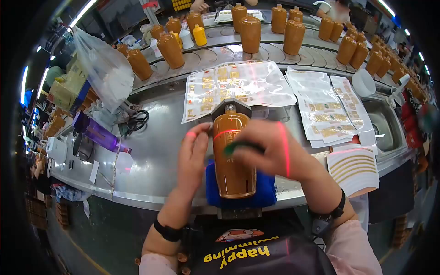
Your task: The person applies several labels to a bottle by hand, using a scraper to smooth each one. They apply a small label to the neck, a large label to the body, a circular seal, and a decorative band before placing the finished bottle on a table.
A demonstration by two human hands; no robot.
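While my left hand (195,153) is steadying the brown ceramic bottle (233,156) on its blue cushion (266,192), my right hand (270,149) is pressing a green scraper (236,147) across it. Uneven pressing could be wrinkling the label, I judge.

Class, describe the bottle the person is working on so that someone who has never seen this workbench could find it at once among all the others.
Start at the steel workbench in front of the curved conveyor. At its near edge a blue pad holds the brown bottle, lying on its side between the left hand and the right hand. Every other brown bottle stands upright on the conveyor; only this one lies flat with a red laser line across it.
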